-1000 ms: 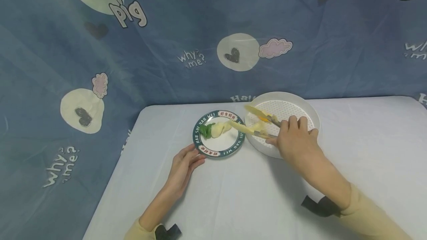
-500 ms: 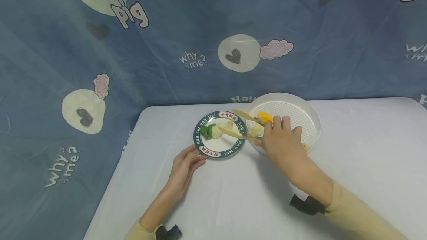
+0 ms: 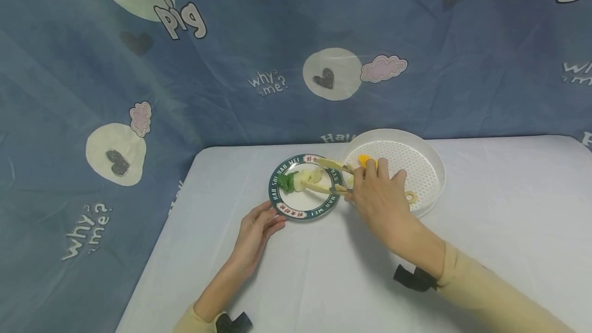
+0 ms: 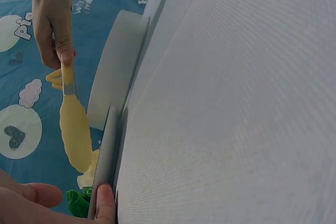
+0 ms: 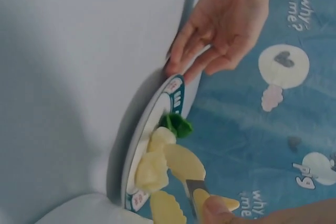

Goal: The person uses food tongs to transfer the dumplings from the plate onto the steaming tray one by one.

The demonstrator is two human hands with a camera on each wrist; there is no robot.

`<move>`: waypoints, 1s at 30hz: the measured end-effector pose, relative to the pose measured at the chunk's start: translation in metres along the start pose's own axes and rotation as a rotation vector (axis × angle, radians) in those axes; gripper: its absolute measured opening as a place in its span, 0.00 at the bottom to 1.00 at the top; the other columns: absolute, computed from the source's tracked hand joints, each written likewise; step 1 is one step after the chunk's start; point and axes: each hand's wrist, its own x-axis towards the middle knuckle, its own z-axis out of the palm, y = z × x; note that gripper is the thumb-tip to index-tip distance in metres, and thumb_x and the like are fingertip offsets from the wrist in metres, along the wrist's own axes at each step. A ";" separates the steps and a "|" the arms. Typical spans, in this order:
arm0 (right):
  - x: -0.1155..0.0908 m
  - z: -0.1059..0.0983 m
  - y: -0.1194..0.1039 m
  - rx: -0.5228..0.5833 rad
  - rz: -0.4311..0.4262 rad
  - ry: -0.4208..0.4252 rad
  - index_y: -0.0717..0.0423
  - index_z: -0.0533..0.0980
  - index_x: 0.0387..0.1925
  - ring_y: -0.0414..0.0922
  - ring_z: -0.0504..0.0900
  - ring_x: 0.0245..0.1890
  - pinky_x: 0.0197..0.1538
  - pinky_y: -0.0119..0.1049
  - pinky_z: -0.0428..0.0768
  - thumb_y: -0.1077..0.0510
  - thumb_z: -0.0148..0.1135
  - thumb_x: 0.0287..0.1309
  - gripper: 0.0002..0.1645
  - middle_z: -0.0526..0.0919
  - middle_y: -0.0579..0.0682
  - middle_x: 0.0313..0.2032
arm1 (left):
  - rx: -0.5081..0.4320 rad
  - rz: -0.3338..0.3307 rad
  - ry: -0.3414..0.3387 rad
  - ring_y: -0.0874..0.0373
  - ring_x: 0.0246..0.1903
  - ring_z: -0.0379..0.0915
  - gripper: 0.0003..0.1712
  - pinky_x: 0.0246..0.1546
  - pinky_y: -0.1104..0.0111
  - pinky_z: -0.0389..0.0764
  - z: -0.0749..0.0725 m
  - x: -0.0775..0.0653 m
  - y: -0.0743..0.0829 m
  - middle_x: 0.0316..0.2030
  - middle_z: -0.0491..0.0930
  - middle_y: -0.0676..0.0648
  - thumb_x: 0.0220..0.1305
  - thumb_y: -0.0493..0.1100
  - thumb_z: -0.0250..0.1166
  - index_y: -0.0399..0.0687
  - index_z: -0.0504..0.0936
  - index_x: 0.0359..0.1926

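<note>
My right hand (image 3: 381,204) grips a pair of yellow tongs (image 3: 321,187) by the handles. The tongs' arms are spread, reaching leftward over a small white plate (image 3: 310,204) with a green lettered rim. On that plate lie pale yellow lumps (image 3: 302,179) and a green leafy piece (image 3: 286,182). In the right wrist view the tongs' flat tips (image 5: 184,163) are right at a pale lump (image 5: 152,171). My left hand (image 3: 254,230) holds the plate's near-left rim with its fingertips; in the left wrist view the rim (image 4: 107,145) runs between its fingers.
A round white tray (image 3: 432,168) with a dotted bottom stands against the plate's right side, partly under my right hand. An orange piece (image 3: 364,159) lies in it. White cloth covers the table (image 3: 509,209); a blue printed cloth (image 3: 259,24) hangs behind.
My right hand has moved left with the tongs, from over the tray until their tips are over the plate. The left hand and the plate stay where they were.
</note>
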 end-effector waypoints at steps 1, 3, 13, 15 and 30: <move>0.000 -0.001 0.000 0.007 -0.003 -0.008 0.69 0.77 0.46 0.56 0.68 0.39 0.31 0.48 0.73 0.40 0.71 0.66 0.33 0.71 0.58 0.33 | 0.000 0.000 -0.001 0.57 0.58 0.82 0.37 0.63 0.76 0.89 0.000 0.000 0.000 0.67 0.72 0.33 0.79 0.40 0.52 0.32 0.55 0.82; 0.000 -0.002 0.000 0.033 -0.007 -0.034 0.68 0.76 0.43 0.56 0.67 0.39 0.30 0.48 0.72 0.41 0.70 0.67 0.31 0.70 0.58 0.32 | -0.002 -0.002 -0.001 0.57 0.58 0.82 0.37 0.63 0.75 0.89 0.000 0.000 0.000 0.67 0.72 0.32 0.79 0.40 0.52 0.32 0.55 0.82; -0.006 -0.006 -0.001 0.094 -0.023 -0.116 0.66 0.75 0.41 0.55 0.66 0.39 0.31 0.47 0.71 0.40 0.69 0.68 0.30 0.68 0.57 0.33 | 0.002 -0.006 0.001 0.57 0.58 0.82 0.37 0.62 0.76 0.89 0.000 -0.001 0.000 0.67 0.72 0.32 0.80 0.40 0.52 0.32 0.55 0.82; -0.008 -0.005 -0.001 0.091 -0.018 -0.114 0.66 0.75 0.41 0.55 0.65 0.39 0.30 0.46 0.70 0.40 0.69 0.67 0.30 0.68 0.57 0.33 | 0.002 -0.005 0.000 0.57 0.58 0.82 0.36 0.62 0.76 0.89 0.000 -0.001 0.000 0.67 0.72 0.32 0.80 0.41 0.52 0.32 0.55 0.82; -0.008 0.009 -0.003 0.125 -0.031 -0.114 0.68 0.76 0.47 0.58 0.69 0.44 0.33 0.51 0.74 0.41 0.71 0.66 0.32 0.72 0.60 0.37 | 0.004 -0.002 -0.002 0.57 0.59 0.82 0.36 0.63 0.76 0.88 0.000 -0.001 0.001 0.68 0.71 0.33 0.80 0.40 0.52 0.32 0.55 0.82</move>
